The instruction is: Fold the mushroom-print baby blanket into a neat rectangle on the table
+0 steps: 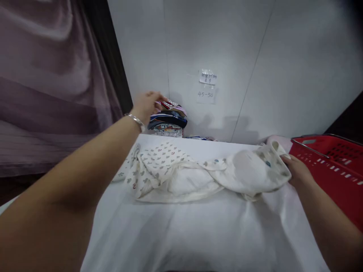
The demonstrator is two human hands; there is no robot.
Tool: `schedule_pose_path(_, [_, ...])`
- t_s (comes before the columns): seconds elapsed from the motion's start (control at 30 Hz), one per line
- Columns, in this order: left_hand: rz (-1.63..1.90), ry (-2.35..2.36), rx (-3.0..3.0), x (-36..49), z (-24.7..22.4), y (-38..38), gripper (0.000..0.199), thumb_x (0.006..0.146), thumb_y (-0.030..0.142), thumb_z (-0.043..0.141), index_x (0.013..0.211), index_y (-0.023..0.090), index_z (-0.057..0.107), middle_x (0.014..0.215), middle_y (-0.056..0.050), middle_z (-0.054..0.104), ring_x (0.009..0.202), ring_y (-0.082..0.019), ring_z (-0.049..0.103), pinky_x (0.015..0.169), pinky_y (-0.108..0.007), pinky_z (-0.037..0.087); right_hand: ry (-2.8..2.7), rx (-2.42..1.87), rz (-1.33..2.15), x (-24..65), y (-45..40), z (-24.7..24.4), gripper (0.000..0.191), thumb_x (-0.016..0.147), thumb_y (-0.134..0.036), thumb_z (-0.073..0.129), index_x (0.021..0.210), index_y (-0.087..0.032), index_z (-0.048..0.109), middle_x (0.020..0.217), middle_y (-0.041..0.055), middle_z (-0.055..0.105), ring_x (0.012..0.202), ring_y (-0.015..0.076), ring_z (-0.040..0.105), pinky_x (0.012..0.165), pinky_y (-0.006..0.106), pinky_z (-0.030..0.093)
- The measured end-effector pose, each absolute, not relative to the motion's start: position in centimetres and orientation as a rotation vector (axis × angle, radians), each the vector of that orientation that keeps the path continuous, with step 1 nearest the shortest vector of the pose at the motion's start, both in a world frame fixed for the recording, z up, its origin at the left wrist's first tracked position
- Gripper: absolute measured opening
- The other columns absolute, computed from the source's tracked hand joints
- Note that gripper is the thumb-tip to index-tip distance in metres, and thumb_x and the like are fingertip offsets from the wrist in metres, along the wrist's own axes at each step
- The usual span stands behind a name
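Observation:
A cream cloth garment (195, 179) with small grey and coloured prints lies stretched across the white table, crumpled on its left part. My right hand (297, 170) is closed on its right end and lifts that end off the surface, where a cuff-like opening shows. My left hand (149, 105), with a silver bracelet at the wrist, is raised beyond the far table edge. Its fingers reach out, slightly blurred, in front of a stack of folded clothes (170, 120); whether they touch it I cannot tell. No cloth shows in that hand.
At the right stands a red plastic basket (334, 181) with a metal handle. Folded printed cloth (121, 173) lies at the table's left. A pink curtain (56, 83) hangs left. Paper labels (206, 93), one reading 45-50, are taped to the grey wall (227, 45). White cloth covers the table (198, 234).

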State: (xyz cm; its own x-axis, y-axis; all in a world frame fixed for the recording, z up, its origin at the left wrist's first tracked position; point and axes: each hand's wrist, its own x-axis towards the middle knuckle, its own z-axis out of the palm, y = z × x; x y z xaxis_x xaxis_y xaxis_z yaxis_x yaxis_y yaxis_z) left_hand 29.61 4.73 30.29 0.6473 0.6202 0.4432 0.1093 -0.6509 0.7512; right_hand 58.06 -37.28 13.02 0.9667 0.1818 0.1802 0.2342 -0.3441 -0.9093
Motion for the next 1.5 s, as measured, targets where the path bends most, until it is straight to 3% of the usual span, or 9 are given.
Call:
schedule_pose_path(0.23, [0.073, 0.630, 2.651, 28.6, 13.0, -3.5, 0.071, 0.049, 0.049, 0.079, 0.112, 0.021, 0.061, 0.116, -0.011, 0.064, 0.103, -0.030, 0.060, 0.083, -0.036, 0.046, 0.059, -1.614, 0.331, 55.8, -46.0, 8.8, 0.009, 0.069, -0.026, 0.065, 0.078, -0.025, 0.066, 0.078, 0.0102, 0.068, 0.063, 0.0224, 0.064, 0.061, 0.033, 0.048])
schedule_pose_path(0.4, [-0.367, 0.855, 3.003, 24.8, 8.6, -2.7, 0.032, 0.077, 0.029, 0.052, 0.103, 0.015, 0.064, 0.111, -0.017, 0.064, 0.099, -0.031, 0.062, 0.082, -0.043, 0.047, -0.098, -1.642, 0.527, 52.9, -46.5, 9.1, 0.013, 0.061, -0.035, 0.069, 0.072, -0.029, 0.068, 0.078, 0.0129, 0.067, 0.061, 0.0257, 0.063, 0.057, 0.036, 0.049])
schedule_pose_path(0.6, [-0.547, 0.883, 2.995, 24.5, 16.2, 1.2, 0.012, 0.062, 0.024, 0.062, 0.070, 0.017, 0.067, 0.088, -0.013, 0.069, 0.090, -0.030, 0.063, 0.079, -0.041, 0.048, -0.610, -1.879, 0.872, 50.3, -47.8, 8.1, 0.021, 0.052, -0.046, 0.076, 0.069, -0.034, 0.072, 0.082, 0.0161, 0.066, 0.077, 0.0327, 0.064, 0.072, 0.044, 0.051])
schedule_pose_path(0.7, [-0.122, 1.033, 2.899, 27.5, 23.5, 3.9, 0.010, 0.062, 0.022, 0.063, 0.056, 0.015, 0.060, 0.067, -0.006, 0.066, 0.084, -0.022, 0.061, 0.086, -0.036, 0.045, -0.518, -1.833, 0.756, 50.0, -47.4, 7.5, 0.024, 0.041, -0.043, 0.080, 0.061, -0.035, 0.071, 0.083, 0.0165, 0.067, 0.071, 0.0323, 0.064, 0.063, 0.043, 0.053])
schedule_pose_path(0.8, [0.495, 1.098, 2.758, 33.5, 31.3, 5.4, 0.019, 0.075, 0.021, 0.054, 0.086, 0.007, 0.062, 0.095, -0.009, 0.067, 0.098, -0.014, 0.051, 0.099, -0.035, 0.035, -0.227, -1.631, 0.639, 49.3, -44.2, 9.1, 0.036, 0.038, -0.041, 0.080, 0.071, -0.030, 0.069, 0.073, 0.0094, 0.067, 0.056, 0.0280, 0.063, 0.048, 0.039, 0.051])
schedule_pose_path(1.0, [1.120, 0.545, 2.606, 45.6, 38.0, 1.2, 0.059, 0.089, 0.017, 0.041, 0.142, 0.010, 0.016, 0.144, -0.005, 0.036, 0.115, -0.004, 0.036, 0.108, -0.024, 0.023, 0.005, -1.527, 0.536, 47.7, -39.7, 10.9, 0.062, 0.046, -0.045, 0.078, 0.103, -0.027, 0.062, 0.084, 0.0047, 0.072, 0.074, 0.0312, 0.068, 0.054, 0.034, 0.054])
schedule_pose_path(1.17, [0.843, 0.100, 2.694, 44.5, 29.7, -1.8, 0.052, 0.083, 0.026, 0.055, 0.132, 0.014, 0.042, 0.139, -0.010, 0.043, 0.111, -0.016, 0.052, 0.094, -0.030, 0.042, -0.194, -2.148, 0.131, 48.0, -43.4, 6.6, 0.075, 0.049, -0.062, 0.066, 0.117, -0.032, 0.060, 0.107, 0.0035, 0.070, 0.099, 0.0358, 0.064, 0.081, 0.043, 0.054])
schedule_pose_path(1.3, [0.338, 0.304, 2.822, 36.9, 19.3, -2.4, 0.035, 0.081, 0.031, 0.055, 0.113, 0.017, 0.058, 0.107, -0.007, 0.065, 0.091, -0.018, 0.061, 0.085, -0.033, 0.047, -0.398, -2.206, 0.162, 46.7, -45.7, 5.1, 0.049, 0.053, -0.062, 0.062, 0.093, -0.035, 0.071, 0.098, 0.0012, 0.072, 0.100, 0.0365, 0.063, 0.091, 0.044, 0.050])
schedule_pose_path(1.5, [-0.122, 0.659, 2.898, 23.2, 8.2, -1.6, 0.045, 0.077, 0.030, 0.054, 0.119, 0.017, 0.057, 0.128, -0.011, 0.055, 0.110, -0.025, 0.055, 0.095, -0.036, 0.043, -0.269, -1.812, 0.349, 44.8, -47.1, 7.6, 0.040, 0.053, -0.056, 0.069, 0.086, -0.034, 0.074, 0.092, 0.0025, 0.073, 0.080, 0.0341, 0.069, 0.065, 0.037, 0.059])
